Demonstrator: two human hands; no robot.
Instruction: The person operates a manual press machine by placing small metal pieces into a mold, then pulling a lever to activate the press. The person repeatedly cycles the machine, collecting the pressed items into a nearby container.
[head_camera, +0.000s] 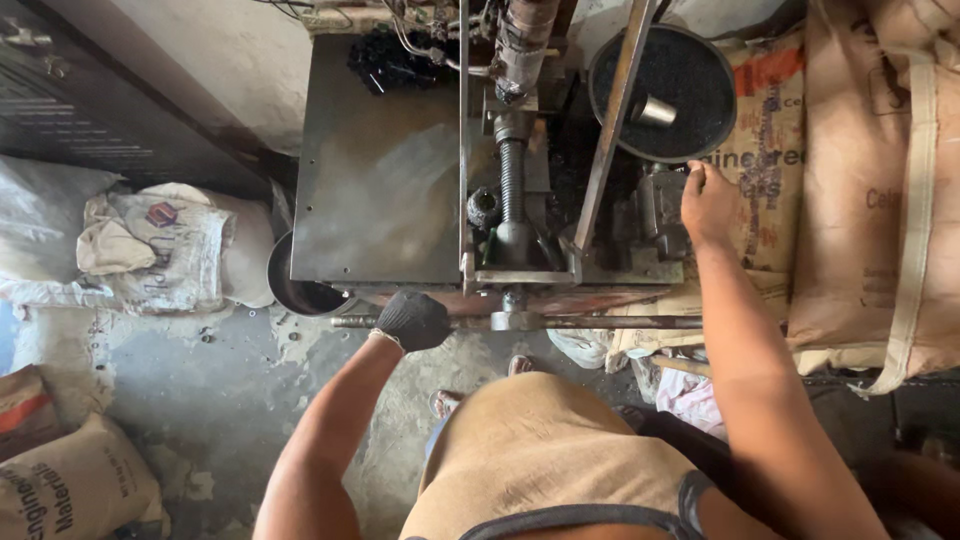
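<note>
I look down on a dark metal press machine (385, 180) with a vertical threaded screw (512, 180) at its middle. My left hand (412, 320), in a black glove, is shut on a long horizontal steel handle bar (600, 322) along the machine's front edge. My bare right hand (708, 203) rests on a grey metal block (660, 205) at the machine's right side, fingers curled over it. Just behind is a round black pan of dark granules (690, 100) with a small metal cup (653, 110) lying in it.
Large tan sacks (880, 190) are stacked on the right. White woven bags (150, 245) lie at the left, brown sacks (70, 480) at the lower left. A dark round container (290, 285) sits beside the machine's left corner. The floor (220, 380) is rough concrete.
</note>
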